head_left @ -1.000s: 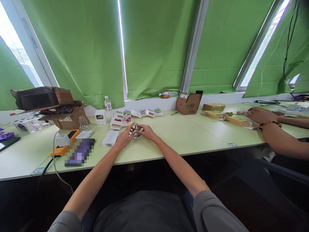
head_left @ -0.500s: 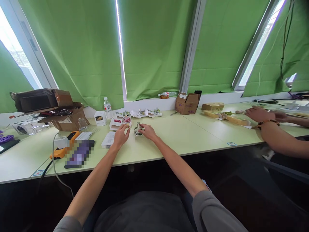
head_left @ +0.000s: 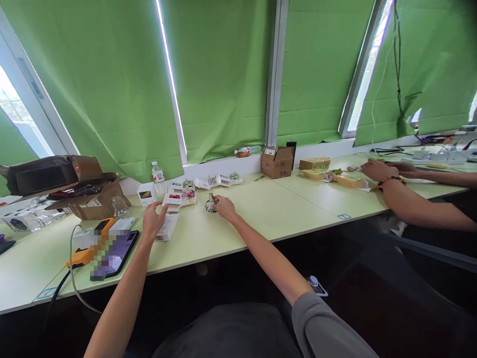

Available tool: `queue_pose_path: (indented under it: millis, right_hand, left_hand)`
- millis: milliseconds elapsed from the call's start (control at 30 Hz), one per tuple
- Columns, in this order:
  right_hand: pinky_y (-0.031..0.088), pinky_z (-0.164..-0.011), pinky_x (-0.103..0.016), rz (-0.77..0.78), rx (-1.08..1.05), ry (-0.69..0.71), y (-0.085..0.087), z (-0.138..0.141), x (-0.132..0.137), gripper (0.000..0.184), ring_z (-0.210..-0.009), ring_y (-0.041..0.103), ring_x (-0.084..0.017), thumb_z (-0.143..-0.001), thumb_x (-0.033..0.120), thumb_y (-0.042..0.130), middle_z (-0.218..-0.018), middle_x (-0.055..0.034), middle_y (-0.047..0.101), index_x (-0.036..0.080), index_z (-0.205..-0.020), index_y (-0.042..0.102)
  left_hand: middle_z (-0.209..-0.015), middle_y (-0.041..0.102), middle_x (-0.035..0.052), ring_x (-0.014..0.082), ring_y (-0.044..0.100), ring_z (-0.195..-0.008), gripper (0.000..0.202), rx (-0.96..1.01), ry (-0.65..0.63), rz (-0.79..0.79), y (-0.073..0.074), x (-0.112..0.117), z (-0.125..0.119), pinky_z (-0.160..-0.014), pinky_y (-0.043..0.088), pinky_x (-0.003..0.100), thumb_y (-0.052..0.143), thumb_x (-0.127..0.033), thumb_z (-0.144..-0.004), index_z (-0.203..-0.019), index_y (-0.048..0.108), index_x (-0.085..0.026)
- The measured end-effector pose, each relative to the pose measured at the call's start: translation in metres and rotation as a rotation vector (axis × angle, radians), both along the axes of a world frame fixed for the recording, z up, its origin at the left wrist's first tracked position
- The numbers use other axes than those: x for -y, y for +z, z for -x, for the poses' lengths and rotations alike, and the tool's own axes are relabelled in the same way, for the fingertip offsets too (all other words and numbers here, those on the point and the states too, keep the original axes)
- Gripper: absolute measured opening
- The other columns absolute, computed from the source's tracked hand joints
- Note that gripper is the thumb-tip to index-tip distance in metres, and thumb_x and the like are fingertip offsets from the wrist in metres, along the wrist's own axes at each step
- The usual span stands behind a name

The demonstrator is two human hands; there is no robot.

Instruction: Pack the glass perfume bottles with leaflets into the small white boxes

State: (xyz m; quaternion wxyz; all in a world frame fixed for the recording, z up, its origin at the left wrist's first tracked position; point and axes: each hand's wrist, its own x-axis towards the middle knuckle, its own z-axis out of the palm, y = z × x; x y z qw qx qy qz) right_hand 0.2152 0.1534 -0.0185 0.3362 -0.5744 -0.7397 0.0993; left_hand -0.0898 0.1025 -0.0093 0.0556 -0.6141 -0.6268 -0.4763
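Note:
On the table in front of me stands a small round glass bottle [head_left: 210, 206] with a narrow metallic neck. The fingers of my right hand [head_left: 224, 207] are closed on its right side. My left hand [head_left: 154, 221] is beside a white box [head_left: 168, 227] lying on the table, with thumb and fingers apart; whether it touches the box I cannot tell. Just behind are an opened white carton with a red picture [head_left: 173, 197] and a round clear item with a pink pattern [head_left: 189, 194]. A white box with a yellow picture [head_left: 147, 195] stands further left.
Left lie a phone [head_left: 118, 256], an orange device [head_left: 81, 257] with cables, and a torn cardboard box [head_left: 99, 203]. A water bottle [head_left: 158, 178] stands behind. A cardboard carton [head_left: 276, 163] is at the back. On the right, another person's hands [head_left: 378, 170] work near yellow trays [head_left: 348, 182].
My left hand has moved left, away from the glass bottle to beside the white box. The right hand stays at the bottle. The camera view has turned to the right.

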Motion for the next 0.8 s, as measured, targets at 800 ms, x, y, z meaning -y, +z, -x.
queue_pose_path:
  millis: [800]
  right_hand:
    - [0.030,-0.059,-0.024,-0.342,-0.005,0.290,0.004,0.019,0.026,0.034,-0.059,0.053,-0.012,-0.092,0.045,0.052,-0.064,-0.0007,0.064,0.018,-0.075,0.065]
  left_hand:
    - [-0.148,0.034,0.0186,0.0376,0.053,-0.119,0.090,-0.133,0.001,0.353,-0.018,0.034,-0.037,-0.092,0.045,0.048,0.060,-0.053,-0.077,-0.148,0.016,-0.021]
